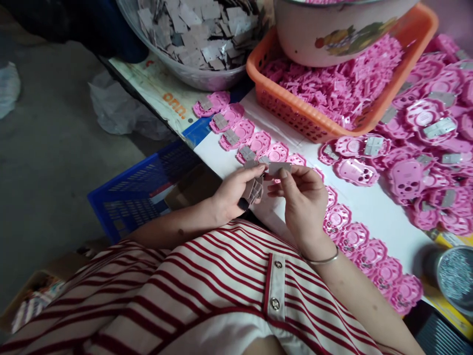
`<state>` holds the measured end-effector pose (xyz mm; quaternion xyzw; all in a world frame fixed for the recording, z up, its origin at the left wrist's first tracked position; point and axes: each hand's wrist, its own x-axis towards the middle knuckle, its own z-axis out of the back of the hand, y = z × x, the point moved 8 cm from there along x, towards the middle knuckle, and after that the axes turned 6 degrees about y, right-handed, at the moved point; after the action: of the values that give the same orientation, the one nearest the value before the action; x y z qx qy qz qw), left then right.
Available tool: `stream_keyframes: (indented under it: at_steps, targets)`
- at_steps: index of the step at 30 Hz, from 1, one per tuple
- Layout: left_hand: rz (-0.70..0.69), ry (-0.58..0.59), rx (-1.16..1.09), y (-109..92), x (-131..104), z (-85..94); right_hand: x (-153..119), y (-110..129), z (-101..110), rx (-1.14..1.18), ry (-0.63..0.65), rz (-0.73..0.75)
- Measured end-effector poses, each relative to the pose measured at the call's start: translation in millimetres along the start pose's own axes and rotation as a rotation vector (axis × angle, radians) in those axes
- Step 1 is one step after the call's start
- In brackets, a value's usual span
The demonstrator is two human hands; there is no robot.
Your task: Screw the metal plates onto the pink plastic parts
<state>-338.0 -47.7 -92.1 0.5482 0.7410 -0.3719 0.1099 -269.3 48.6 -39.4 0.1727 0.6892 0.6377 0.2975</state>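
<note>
My left hand (234, 195) is closed around a small stack of grey plastic covers (254, 190), their ribbed undersides partly showing. Between the thumb and fingers of my right hand (305, 204) is a single flat grey cover (280, 169), held just beside the stack. Both hands are above the near edge of the white table, in front of a diagonal row of pink plastic shells (258, 143). Shells at the far end of the row have grey covers (231, 137) on them. Those at the near end show small metal parts (349, 242) instead.
A clear bowl of grey pieces (199, 74) stands at the back left. Beside it, an orange basket (295, 116) holds small pink parts under an enamel basin (332, 39). Pink shells pile up at right (439, 162), near a tin of metal bits (456, 276). A blue crate (125, 187) is below left.
</note>
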Motion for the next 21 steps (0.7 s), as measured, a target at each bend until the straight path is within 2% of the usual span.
stream_keyframes:
  at_steps: [2, 6, 9, 11, 14, 16, 21]
  targets:
    - [0.042, 0.009, -0.028, 1, -2, -1.9, 1, 10, 8, -0.144, 0.001, 0.155]
    - [0.051, 0.046, -0.001, -2, -4, -2.6, -7, 36, 15, -0.569, 0.064, 0.570]
    - [0.007, 0.073, 0.065, -4, -4, -1.2, -11, 40, 13, -0.729, 0.172, 0.719]
    - [-0.030, 0.080, 0.075, -5, -3, -1.0, -6, 35, 16, -0.668, 0.223, 0.618]
    - [-0.094, 0.058, 0.071, -7, -4, -0.8, 4, 17, 24, -0.439, 0.192, 0.328]
    - [-0.134, 0.043, 0.074, -10, -4, -1.3, 5, 7, 25, -0.329, 0.173, 0.191]
    - [-0.125, 0.112, 0.069, -8, -6, -7.9, 5, -1, 16, -0.231, 0.240, 0.021]
